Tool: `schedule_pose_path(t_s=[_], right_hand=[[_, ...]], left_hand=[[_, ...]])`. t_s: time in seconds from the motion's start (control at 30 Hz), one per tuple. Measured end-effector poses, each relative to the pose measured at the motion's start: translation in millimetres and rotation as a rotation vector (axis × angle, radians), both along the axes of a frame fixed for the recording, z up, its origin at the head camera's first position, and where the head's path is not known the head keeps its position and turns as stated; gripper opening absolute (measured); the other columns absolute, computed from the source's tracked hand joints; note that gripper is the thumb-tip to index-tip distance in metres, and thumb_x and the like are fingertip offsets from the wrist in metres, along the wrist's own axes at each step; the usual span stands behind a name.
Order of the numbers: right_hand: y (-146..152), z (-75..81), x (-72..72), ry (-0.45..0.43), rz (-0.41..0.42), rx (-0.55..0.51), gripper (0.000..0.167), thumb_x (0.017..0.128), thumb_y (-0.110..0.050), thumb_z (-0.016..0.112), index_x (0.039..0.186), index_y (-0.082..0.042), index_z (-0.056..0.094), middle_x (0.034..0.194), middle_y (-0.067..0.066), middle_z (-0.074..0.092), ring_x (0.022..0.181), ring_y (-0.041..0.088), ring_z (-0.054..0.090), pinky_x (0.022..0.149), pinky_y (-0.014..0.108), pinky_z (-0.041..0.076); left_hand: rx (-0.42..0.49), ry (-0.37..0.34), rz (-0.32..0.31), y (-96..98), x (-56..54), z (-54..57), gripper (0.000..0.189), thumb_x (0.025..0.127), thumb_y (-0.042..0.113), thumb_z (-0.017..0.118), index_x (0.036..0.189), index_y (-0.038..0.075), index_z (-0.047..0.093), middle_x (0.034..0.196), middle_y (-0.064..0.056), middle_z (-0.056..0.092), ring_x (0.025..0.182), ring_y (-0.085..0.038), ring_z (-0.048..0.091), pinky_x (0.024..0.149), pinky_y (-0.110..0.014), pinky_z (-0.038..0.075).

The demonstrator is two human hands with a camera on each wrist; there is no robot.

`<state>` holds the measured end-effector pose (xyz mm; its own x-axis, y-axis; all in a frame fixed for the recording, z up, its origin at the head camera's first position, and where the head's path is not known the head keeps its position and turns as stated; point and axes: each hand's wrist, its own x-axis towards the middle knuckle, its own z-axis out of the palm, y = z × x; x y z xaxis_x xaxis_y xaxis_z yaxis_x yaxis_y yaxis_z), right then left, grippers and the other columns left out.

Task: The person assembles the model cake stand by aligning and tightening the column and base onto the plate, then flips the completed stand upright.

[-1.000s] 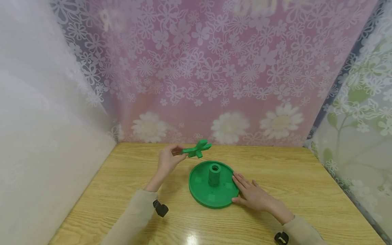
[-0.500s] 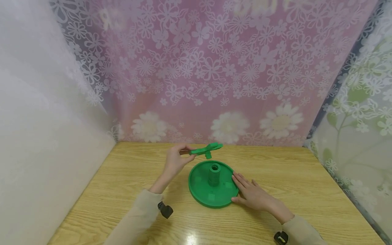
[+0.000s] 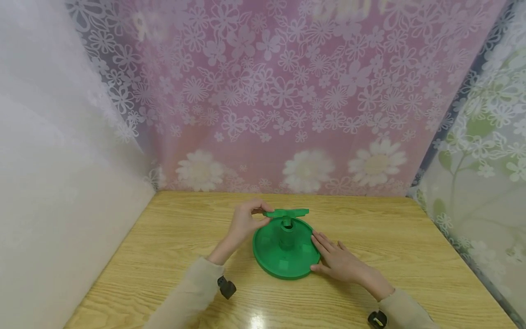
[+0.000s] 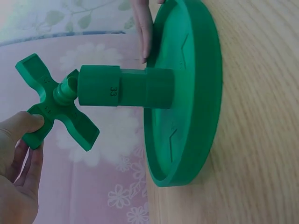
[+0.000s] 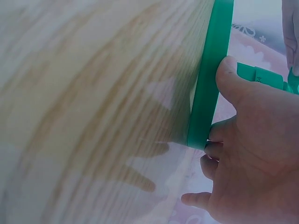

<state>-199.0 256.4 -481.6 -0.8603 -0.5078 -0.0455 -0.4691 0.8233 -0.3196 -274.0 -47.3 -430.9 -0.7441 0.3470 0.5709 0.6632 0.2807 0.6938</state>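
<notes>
My left hand (image 3: 245,220) pinches one arm of a green cross-shaped piece (image 3: 297,213) between thumb and fingers. A short stub (image 4: 65,92), which looks threaded, sticks out of the cross's middle. It meets the top end of an upright green hollow post (image 4: 133,88) at a tilt; how far it enters the opening, I cannot tell. The post rises from the centre of a round green dish-like base (image 3: 283,270) with a raised rim. My right hand (image 3: 340,264) rests against the base's right rim, fingers extended, thumb at the near side.
The base lies flat on a wood-grain table (image 3: 164,242). Behind the table hangs a pink flowered curtain (image 3: 263,114), with a pale wall (image 3: 74,183) on the left and a floral cloth (image 3: 485,183) on the right. Each wrist carries a small black camera.
My left hand has carried the cross-shaped piece rightward and down, from left of the base to the top of the post, levelling it. The right hand and base have stayed put.
</notes>
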Motion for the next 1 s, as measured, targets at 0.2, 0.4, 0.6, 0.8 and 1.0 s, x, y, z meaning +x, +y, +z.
schedule_pose_path(t_s=[0.2,0.4,0.6,0.8,1.0], right_hand=[[-1.9,3.2,0.9,-0.023,-0.013,0.029,0.088,0.100,-0.053,0.057,0.159,0.003,0.024,0.167,0.020,0.017,0.152,0.041,0.019,0.112,0.077,0.022],[-1.2,4.2,1.6,-0.021,-0.003,-0.003,0.086,0.100,-0.049,0.059,0.159,0.004,0.024,0.166,0.022,0.017,0.151,0.044,0.019,0.112,0.078,0.020],[-1.4,4.2,1.1,-0.030,0.002,-0.004,0.087,0.100,-0.050,0.058,0.159,0.004,0.023,0.166,0.023,0.016,0.151,0.045,0.018,0.112,0.078,0.019],[-2.7,6.1,1.6,-0.045,-0.011,0.004,0.088,0.100,-0.052,0.057,0.159,0.003,0.022,0.167,0.021,0.015,0.152,0.043,0.017,0.113,0.077,0.019],[-2.6,5.9,1.6,-0.029,-0.014,0.012,0.087,0.100,-0.052,0.057,0.159,0.003,0.024,0.167,0.021,0.016,0.152,0.043,0.018,0.113,0.077,0.020]], left_hand=[[-0.043,0.019,-0.006,2.4,2.4,-4.1,0.020,0.083,-0.006,0.080,0.094,0.010,0.075,0.100,-0.005,0.073,0.095,-0.019,0.070,0.088,-0.028,0.060],[-0.045,0.003,-0.066,0.7,2.4,-4.6,0.019,0.084,-0.007,0.078,0.091,0.009,0.074,0.102,-0.005,0.071,0.099,-0.022,0.069,0.087,-0.034,0.062],[-0.099,-0.063,-0.162,-1.3,3.2,-7.7,0.016,0.086,-0.009,0.076,0.092,0.005,0.071,0.111,-0.005,0.068,0.109,-0.025,0.066,0.088,-0.040,0.062],[-0.111,-0.085,-0.169,-1.6,4.4,-9.2,0.019,0.086,-0.007,0.076,0.093,0.011,0.071,0.113,-0.005,0.068,0.108,-0.024,0.066,0.086,-0.046,0.062],[-0.088,-0.131,-0.198,-3.2,3.0,-11.0,0.020,0.084,0.003,0.082,0.100,0.010,0.073,0.114,-0.004,0.067,0.109,-0.022,0.065,0.088,-0.043,0.062]])
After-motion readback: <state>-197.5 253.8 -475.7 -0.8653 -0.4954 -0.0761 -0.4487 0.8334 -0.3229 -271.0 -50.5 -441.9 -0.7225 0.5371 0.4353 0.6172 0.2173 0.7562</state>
